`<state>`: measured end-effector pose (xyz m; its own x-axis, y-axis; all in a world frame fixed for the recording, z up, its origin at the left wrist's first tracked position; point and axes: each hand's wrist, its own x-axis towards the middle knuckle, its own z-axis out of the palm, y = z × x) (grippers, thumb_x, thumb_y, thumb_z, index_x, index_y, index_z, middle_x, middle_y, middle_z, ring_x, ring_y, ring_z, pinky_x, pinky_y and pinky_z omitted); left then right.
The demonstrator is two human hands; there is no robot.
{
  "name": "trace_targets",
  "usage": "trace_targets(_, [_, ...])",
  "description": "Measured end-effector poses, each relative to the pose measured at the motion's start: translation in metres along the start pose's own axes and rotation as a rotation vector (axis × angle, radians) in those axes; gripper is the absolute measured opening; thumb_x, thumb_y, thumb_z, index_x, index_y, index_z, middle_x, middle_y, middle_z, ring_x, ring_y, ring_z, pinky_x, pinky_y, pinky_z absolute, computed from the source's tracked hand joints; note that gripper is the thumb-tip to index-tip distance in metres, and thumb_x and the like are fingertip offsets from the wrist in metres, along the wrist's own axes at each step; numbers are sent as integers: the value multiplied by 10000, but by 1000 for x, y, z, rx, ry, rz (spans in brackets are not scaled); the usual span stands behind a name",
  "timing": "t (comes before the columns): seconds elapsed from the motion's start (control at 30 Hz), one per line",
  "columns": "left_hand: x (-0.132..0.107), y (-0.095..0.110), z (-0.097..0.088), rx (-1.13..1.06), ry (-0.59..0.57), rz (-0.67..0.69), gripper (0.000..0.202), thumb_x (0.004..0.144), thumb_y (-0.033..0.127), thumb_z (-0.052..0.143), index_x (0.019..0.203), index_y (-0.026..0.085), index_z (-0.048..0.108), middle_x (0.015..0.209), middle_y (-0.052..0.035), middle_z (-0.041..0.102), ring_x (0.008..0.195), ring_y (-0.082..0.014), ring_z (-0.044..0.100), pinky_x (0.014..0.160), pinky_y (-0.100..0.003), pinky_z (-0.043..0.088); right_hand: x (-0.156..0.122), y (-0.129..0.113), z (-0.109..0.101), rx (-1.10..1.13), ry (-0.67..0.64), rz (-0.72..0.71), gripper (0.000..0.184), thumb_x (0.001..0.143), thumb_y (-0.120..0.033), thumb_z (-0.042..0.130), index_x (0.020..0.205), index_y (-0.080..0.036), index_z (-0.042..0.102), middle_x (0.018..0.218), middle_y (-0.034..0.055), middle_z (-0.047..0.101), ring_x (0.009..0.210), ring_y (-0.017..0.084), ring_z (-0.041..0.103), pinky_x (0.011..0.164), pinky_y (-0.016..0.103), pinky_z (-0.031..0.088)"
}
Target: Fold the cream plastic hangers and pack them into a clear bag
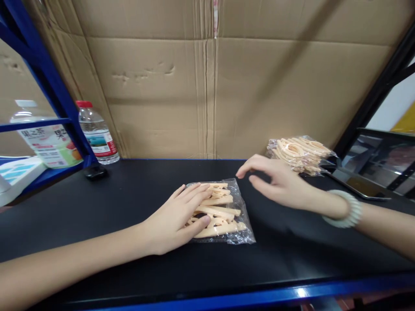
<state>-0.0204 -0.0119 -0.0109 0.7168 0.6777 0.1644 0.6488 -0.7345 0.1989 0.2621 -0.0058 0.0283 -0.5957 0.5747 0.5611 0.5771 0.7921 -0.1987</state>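
Observation:
A clear plastic bag of pale orange plastic pieces (223, 211) lies flat in the middle of the black table (129, 203). My left hand (177, 220) rests flat on the bag's left part, fingers stretched out. My right hand (279, 181) hovers just right of the bag, fingers apart and holding nothing, with a pale bead bracelet (345, 209) on the wrist. A pile of further bags of the same pieces (300, 154) sits at the back right, behind my right hand.
A cardboard wall (207, 86) closes the back. Two water bottles (97, 134) and a small black object (94, 172) stand at the back left by a blue shelf frame (48, 82). A dark tablet-like device (372, 168) lies at the right. The table has a blue front edge (292, 293).

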Motion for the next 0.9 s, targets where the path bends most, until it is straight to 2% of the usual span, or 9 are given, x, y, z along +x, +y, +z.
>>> trace_targets(0.07, [0,0,2,18,-14,-5,563,954,523,354,1440,241,315,1515,-55,333,1411,-306,233,1138,-583,173,6,11,14,5,-96,47,277,892,-134,505,1147,-190,597,1094,73,647,1016,197,596,904,395,493])
trace_targets(0.23, [0,-1,4,29,-49,-1,557,962,530,322,1446,254,320,1520,-44,321,1415,-300,228,1136,-582,176,29,40,42,102,-261,135,379,922,-208,476,1294,-143,509,1264,120,587,1159,226,545,971,420,455])
trace_targets(0.37, [0,0,5,40,-45,-9,546,967,520,311,1446,257,320,1525,-45,310,1415,-292,232,1130,-584,185,40,46,49,235,-376,115,362,896,-160,505,1252,-106,550,1158,118,643,1046,197,604,916,356,476])
trace_targets(0.47, [-1,1,6,42,-9,-11,521,969,512,314,1433,275,343,1517,-33,329,1404,-284,262,1129,-579,197,42,46,50,272,-365,116,346,856,-92,520,1194,-99,594,959,74,684,870,166,632,822,315,496])
trace_targets(0.53, [-1,2,7,42,11,-11,514,968,512,319,1426,281,356,1510,-26,343,1398,-283,276,1127,-579,204,43,46,48,249,-359,108,323,842,-75,525,1147,-110,627,899,56,677,814,159,622,780,305,493])
trace_targets(0.7, [-1,1,8,35,17,-3,514,964,508,335,1424,278,363,1503,-33,358,1392,-301,286,1119,-589,217,41,50,39,265,-384,-5,211,879,-116,521,993,-149,695,943,57,664,886,165,598,829,314,464])
trace_targets(0.9, [0,-1,9,34,12,-4,534,965,520,315,1435,270,343,1514,-30,334,1405,-286,260,1122,-560,245,33,54,32,309,-291,17,179,907,-185,510,830,-153,669,878,44,627,834,162,585,823,328,453])
